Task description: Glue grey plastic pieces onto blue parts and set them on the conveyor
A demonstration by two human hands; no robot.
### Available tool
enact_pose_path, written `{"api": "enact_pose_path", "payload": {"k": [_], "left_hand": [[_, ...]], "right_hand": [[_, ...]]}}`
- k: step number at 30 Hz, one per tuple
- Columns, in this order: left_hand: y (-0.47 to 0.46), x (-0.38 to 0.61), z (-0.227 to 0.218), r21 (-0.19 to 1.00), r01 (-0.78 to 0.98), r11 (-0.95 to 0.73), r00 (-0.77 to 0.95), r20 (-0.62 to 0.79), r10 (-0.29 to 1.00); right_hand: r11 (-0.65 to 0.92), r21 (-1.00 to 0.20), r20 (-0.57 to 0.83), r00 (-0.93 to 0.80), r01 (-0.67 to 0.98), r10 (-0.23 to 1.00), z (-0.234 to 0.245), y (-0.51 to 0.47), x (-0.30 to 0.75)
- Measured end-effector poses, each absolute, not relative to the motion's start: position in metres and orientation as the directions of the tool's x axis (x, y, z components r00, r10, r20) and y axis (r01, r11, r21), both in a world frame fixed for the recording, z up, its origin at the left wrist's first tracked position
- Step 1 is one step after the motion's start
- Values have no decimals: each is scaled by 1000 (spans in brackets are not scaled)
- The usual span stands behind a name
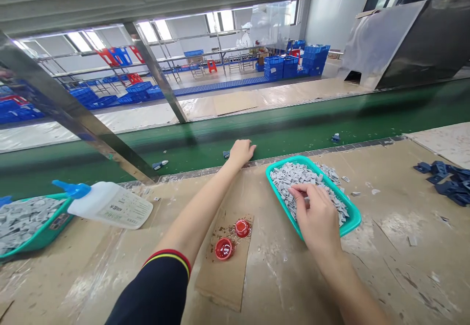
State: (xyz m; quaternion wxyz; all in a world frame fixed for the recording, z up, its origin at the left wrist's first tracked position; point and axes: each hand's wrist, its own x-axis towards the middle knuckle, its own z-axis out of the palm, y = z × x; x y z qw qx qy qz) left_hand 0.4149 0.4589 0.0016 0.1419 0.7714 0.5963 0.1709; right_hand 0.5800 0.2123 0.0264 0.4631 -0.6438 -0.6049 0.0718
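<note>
My left hand (241,152) reaches over the near edge of the green conveyor belt (286,129), its fingers bent down and partly hidden. Close to it on the belt lies a small dark blue plastic part (226,154). Above a turquoise basket (353,220) my right hand (317,212) is closed, thumb and forefinger pinched together; what sits between the tips is too small to make out. Small grey plastic pieces (293,175) fill this basket. Between my arms, two red caps or small cups (223,249) rest on a cardboard strip (223,286), with wet-looking stains around them.
At left stand a white squeeze bottle (117,205) with a blue nozzle and another turquoise basket (44,237) of grey pieces. Dark blue parts (451,180) are heaped at right. More parts (160,164) lie along the belt. A metal post (110,149) rises at left.
</note>
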Motion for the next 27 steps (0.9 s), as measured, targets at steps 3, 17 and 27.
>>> {"api": "enact_pose_path", "payload": {"k": [3,17,27], "left_hand": [[459,428,-2,491,845,-210,210,57,976],[303,355,46,967,144,-210,151,189,970],[168,316,53,982,-189,-7,-346,-60,936]], "right_hand": [[174,-868,300,211,465,930,26,204,559],[-93,-993,-100,-107,72,989,-12,200,520],[-118,-990,-129,-159,77,979,-11,200,521]]}}
